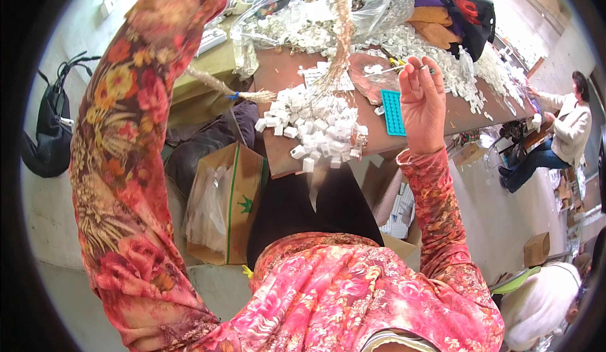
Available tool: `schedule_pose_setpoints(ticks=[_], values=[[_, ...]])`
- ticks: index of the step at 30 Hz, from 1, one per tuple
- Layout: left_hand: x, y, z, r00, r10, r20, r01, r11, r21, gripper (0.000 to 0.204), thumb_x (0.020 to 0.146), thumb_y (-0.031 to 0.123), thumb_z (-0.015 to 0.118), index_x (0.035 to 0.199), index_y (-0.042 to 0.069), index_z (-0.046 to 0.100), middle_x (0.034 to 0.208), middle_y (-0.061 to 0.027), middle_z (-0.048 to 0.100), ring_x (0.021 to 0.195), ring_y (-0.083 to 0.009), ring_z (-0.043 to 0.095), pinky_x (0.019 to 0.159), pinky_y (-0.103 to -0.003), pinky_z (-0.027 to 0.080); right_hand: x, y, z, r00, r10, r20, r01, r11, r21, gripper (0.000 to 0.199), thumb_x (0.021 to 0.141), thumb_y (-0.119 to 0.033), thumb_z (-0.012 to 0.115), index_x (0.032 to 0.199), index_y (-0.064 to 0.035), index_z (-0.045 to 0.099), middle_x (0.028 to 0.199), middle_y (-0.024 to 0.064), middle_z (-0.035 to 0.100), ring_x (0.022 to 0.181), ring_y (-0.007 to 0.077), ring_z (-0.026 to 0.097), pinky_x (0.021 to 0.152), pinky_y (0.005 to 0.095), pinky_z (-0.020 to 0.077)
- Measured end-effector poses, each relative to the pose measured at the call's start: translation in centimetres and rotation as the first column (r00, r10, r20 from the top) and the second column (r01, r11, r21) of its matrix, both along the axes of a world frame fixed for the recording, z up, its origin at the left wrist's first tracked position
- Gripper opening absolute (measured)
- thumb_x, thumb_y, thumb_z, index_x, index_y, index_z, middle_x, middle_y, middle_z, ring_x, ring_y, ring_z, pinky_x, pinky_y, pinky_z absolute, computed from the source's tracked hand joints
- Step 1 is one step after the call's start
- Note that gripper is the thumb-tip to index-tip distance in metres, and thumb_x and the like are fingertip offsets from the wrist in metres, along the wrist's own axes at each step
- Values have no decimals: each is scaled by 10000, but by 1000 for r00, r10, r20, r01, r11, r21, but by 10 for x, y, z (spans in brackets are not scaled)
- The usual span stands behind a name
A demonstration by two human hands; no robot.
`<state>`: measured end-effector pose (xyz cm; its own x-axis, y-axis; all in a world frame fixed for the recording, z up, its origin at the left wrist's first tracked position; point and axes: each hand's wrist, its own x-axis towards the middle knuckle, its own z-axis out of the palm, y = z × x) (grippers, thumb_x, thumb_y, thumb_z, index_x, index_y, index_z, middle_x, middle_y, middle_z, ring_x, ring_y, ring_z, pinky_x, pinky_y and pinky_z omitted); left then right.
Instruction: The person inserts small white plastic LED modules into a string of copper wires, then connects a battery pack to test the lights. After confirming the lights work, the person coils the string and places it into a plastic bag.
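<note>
My right hand (pixel 421 102) is raised over the table's right part, fingers curled into a pinch. A thin white strand (pixel 390 70) runs left from its fingertips, and a tiny dark bit shows at their tips. Below the hand lies a teal tray (pixel 393 113) with rows of small hollows. My left arm (pixel 126 131) reaches up past the top edge, so its hand is out of the picture. A bundle of thin beige strands (pixel 341 30) hangs down above a heap of small white block-shaped pieces (pixel 319 125). Another bundle, tied with blue (pixel 231 95), lies at the table's left.
Clear plastic bags (pixel 379 5) and many more white pieces (pixel 451 74) cover the back of the brown table (pixel 278 150). An open cardboard box (pixel 218 203) stands left of my legs. At far right a person (pixel 562 131) sits working; another person's back (pixel 536 304) shows below.
</note>
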<state>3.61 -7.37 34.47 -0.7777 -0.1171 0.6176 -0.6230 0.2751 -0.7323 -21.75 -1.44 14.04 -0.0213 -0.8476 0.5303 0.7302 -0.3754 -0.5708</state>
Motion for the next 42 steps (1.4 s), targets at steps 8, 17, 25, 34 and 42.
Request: schedule_pose_setpoints(ticks=[8,17,25,34,42], values=[[38,29,-6,966,244,-89,-216,944,248,176,792,109,583,943,93,671,821,-154,662,790,-326,646,696,-402,494,-5,9,-2,980,-123,-157,122,992,-15,421,969,-118,526,1359,-4,415,1052,117,612,959,171,621,836,277,524],[41,120,-21,881,451,-142,-289,753,591,251,792,67,579,1034,53,646,818,-203,640,772,-356,626,707,-398,472,-9,-9,-11,953,304,4,-304,952,17,355,971,-169,534,1293,-48,446,1141,146,615,1039,216,623,902,339,517],[45,164,-40,811,484,-330,-52,621,782,256,794,119,628,1017,-7,628,834,-234,617,772,-385,602,676,-371,469,-3,-24,-22,895,409,180,-430,897,101,322,974,-171,527,1273,-70,464,1102,135,619,981,210,645,890,352,538],[50,219,-82,600,685,-413,75,466,882,330,801,155,686,1088,11,608,646,-86,488,588,-143,443,555,-301,391,-6,-30,-26,907,401,127,-408,912,38,278,972,-83,506,1239,-6,495,997,109,662,928,186,669,873,336,552],[47,251,-140,407,825,-393,480,173,860,307,837,78,645,1140,50,603,674,69,492,538,-27,430,494,-200,357,-6,-38,-34,883,455,113,-463,884,65,84,952,-72,546,1024,-55,588,974,115,668,886,199,675,847,336,556]])
